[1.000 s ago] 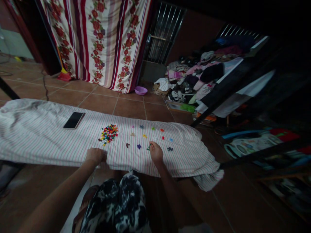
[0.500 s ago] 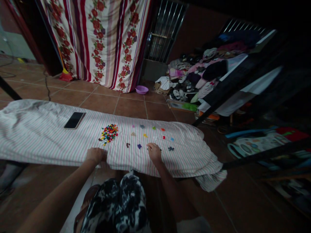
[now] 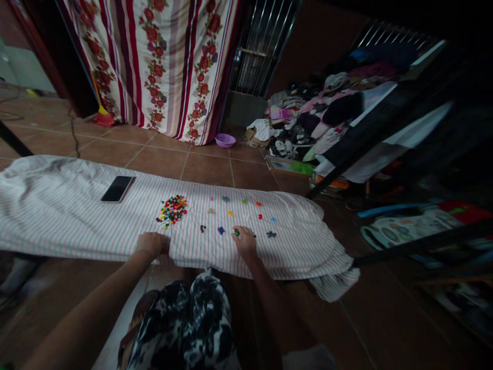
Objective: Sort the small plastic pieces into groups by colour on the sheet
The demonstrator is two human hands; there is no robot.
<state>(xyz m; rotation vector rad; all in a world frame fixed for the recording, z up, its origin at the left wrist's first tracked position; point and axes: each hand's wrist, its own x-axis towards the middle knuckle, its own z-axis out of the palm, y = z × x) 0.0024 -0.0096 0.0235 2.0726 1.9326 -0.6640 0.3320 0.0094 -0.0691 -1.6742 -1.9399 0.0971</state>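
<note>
My right hand [image 3: 245,241] is low over the striped cloth, thumb and forefinger apart around a small cluster of green beads [image 3: 236,233]. A dark bit shows at its right side, partly covered. My left hand [image 3: 150,243] rests at the cloth's near edge with its fingers curled; what lies under them is hidden. Beyond it is a pile of mixed-colour beads [image 3: 173,209]. Small single-colour groups lie in rows, among them purple beads [image 3: 221,230], brown beads [image 3: 203,228], yellow beads [image 3: 230,213], red beads [image 3: 260,216] and dark grey beads [image 3: 271,234].
A phone [image 3: 117,189] lies on the left of the striped cloth [image 3: 77,216], which covers a long narrow surface. Behind it on the tiled floor are a purple basin [image 3: 225,140], a broom [image 3: 103,117] and a heap of clothes [image 3: 308,113]. Dark bars stand at the right.
My right hand's thumb and forefinger have parted slightly, and the green beads now show between them. My left hand stays in place. The view has shifted very slightly.
</note>
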